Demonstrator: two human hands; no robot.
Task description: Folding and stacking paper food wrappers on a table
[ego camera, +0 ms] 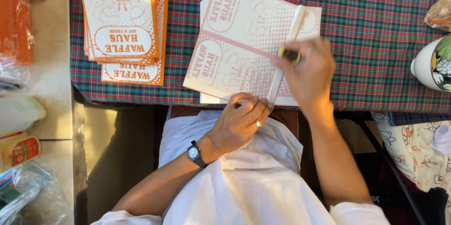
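Note:
A stack of pale pink-printed flat paper bags (239, 42) lies on the plaid tablecloth (376, 42) in front of me. My left hand (239, 121), with a wristwatch and a ring, presses its fingertips on the stack's near edge. My right hand (307, 72) grips a small yellow-green and black object (289, 55), perhaps a glue stick, against the top bag's long white folded flap (286, 46). The hand looks blurred.
A pile of orange-printed paper bags (123, 23) sits at the table's left. Orange packets (16, 16), a bottle and plastic wrap lie on the counter at far left. A white patterned vessel (434, 63) stands at the right edge.

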